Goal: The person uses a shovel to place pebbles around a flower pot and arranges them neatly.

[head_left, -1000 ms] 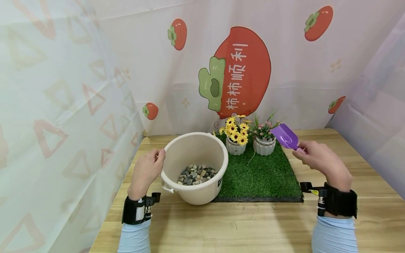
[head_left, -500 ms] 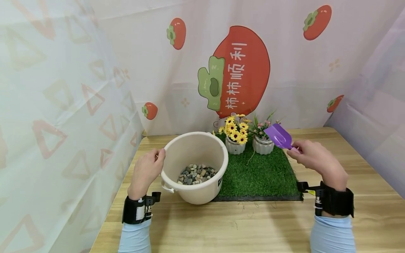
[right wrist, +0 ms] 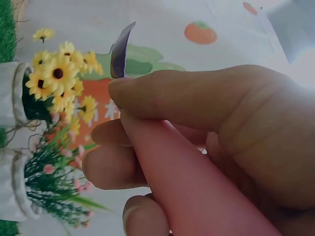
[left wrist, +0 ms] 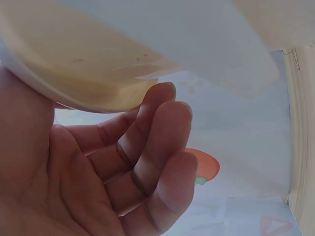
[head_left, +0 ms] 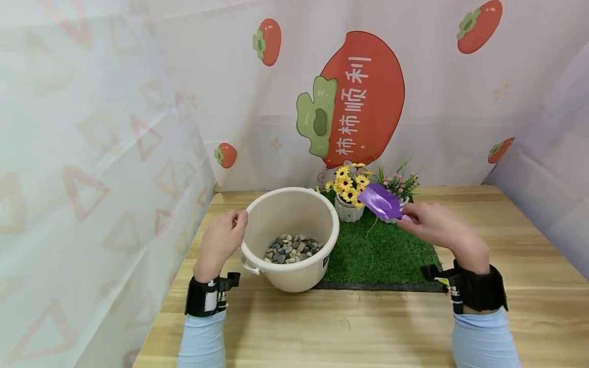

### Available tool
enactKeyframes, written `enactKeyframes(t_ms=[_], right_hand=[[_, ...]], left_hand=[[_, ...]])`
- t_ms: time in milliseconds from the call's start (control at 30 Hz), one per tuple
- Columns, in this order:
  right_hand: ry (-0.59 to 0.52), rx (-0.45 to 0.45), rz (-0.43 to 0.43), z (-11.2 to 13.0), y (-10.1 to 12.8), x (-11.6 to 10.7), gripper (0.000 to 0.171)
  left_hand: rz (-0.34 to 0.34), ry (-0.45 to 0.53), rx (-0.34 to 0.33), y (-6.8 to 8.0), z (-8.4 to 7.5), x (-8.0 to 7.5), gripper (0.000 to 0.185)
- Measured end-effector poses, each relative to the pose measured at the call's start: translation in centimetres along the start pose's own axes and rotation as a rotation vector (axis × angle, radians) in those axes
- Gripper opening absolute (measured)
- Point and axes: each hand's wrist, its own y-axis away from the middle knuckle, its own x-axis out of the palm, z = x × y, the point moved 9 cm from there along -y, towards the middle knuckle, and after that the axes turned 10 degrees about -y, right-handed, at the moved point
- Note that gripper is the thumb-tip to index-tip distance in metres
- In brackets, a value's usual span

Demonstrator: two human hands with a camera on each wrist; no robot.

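Note:
My left hand [head_left: 223, 242] grips the left rim of a cream plastic bucket [head_left: 289, 276], its fingers curled at the rim in the left wrist view. Grey and tan pebbles [head_left: 294, 250] cover part of the bucket's floor. In my right hand [head_left: 440, 228] is a small toy shovel with a purple scoop [head_left: 383, 201] and a pink handle [right wrist: 162, 172]. Thumb and fingers close round that handle in the right wrist view. The scoop is held up to the right of the bucket, overlapping the flower pots in the head view, and its bowl looks bare.
A square of artificial turf [head_left: 382, 258] lies right of the bucket on the wooden table [head_left: 294, 327]. At its back stand a white pot of yellow flowers [head_left: 348, 189] and one with pink flowers [right wrist: 59, 172]. A printed cloth [head_left: 257, 102] hangs behind.
My right hand has carried the shovel leftward toward the bucket, from beside the pots to in front of them. The left hand stays on the bucket's rim. The head view has shifted slightly.

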Motion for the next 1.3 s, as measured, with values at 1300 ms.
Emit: enactKeyframes(t_ms=[1300], right_hand=[[0.348,-0.194,0.105,10.9,-2.5,-2.9,0.027]], left_hand=[[0.025,0.016,-0.002,0.0,-0.2,0.0,0.047]])
